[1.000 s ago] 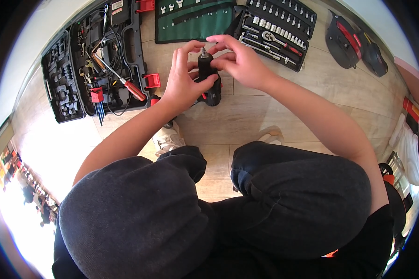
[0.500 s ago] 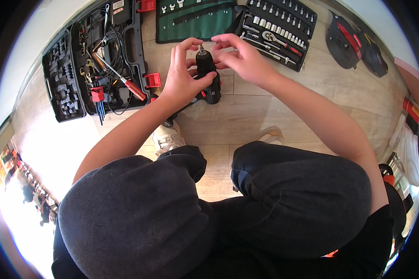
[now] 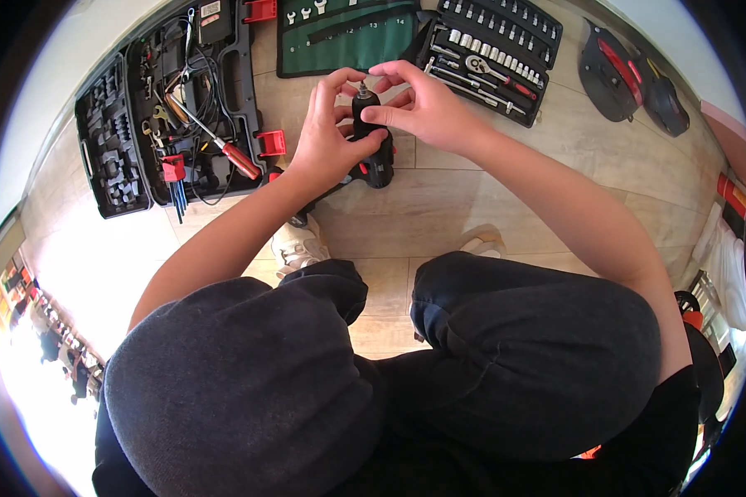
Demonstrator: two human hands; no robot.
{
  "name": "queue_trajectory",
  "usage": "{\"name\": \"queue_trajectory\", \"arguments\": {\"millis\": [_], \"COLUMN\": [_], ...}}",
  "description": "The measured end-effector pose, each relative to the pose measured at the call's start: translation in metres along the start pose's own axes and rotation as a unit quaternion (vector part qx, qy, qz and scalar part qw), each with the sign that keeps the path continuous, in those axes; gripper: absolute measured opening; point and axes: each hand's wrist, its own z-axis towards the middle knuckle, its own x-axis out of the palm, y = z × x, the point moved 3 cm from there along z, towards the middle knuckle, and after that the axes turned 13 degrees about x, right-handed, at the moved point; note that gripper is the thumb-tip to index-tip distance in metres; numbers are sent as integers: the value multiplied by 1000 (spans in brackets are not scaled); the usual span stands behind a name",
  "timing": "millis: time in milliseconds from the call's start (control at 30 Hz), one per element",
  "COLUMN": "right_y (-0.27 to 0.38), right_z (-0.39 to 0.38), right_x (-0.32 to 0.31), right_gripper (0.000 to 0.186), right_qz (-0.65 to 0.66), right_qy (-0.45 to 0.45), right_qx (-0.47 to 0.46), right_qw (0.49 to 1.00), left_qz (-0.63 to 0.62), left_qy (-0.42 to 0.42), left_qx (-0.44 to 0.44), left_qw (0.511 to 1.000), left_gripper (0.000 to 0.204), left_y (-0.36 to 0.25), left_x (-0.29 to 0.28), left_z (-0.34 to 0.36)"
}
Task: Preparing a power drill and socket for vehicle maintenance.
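A black cordless drill (image 3: 371, 153) with red trim is held upright above the wooden floor, its chuck pointing up. My left hand (image 3: 327, 141) wraps around the drill's body from the left. The fingers of my right hand (image 3: 419, 103) close on the chuck end, where a small metal bit (image 3: 361, 87) sticks out. My knees in dark trousers fill the lower half of the view.
An open black tool case (image 3: 166, 108) with a red-handled screwdriver (image 3: 224, 149) and red hex keys lies at the left. A green wrench roll (image 3: 344, 33) and a socket set case (image 3: 493, 54) lie beyond the hands. Dark pouches (image 3: 630, 79) sit at the far right.
Both hands have shifted slightly on the drill. My right fingers have moved up onto the chuck tip, and the metal bit now shows above it.
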Motion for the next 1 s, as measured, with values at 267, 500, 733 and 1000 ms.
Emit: {"name": "queue_trajectory", "arguments": {"millis": [267, 500, 733, 1000], "right_y": [-5, 0, -6, 1], "right_z": [1, -4, 4, 0], "right_x": [-1, 7, 0, 7], "right_gripper": [54, 60, 56, 55], "right_qz": [141, 9, 110, -7], "right_qy": [8, -14, -2, -20], "right_qx": [67, 10, 19, 17], "right_qw": [988, 1000, 994, 1000], "left_qz": [2, 19, 20, 15], "left_qy": [17, 4, 10, -3], "left_qx": [-25, -30, -26, -24], "left_qw": [1000, 999, 999, 1000], "left_gripper": [84, 83, 84, 80], "left_y": [-4, -4, -2, -3], "left_x": [-1, -1, -2, 1], "left_z": [1, 1, 2, 1]}}
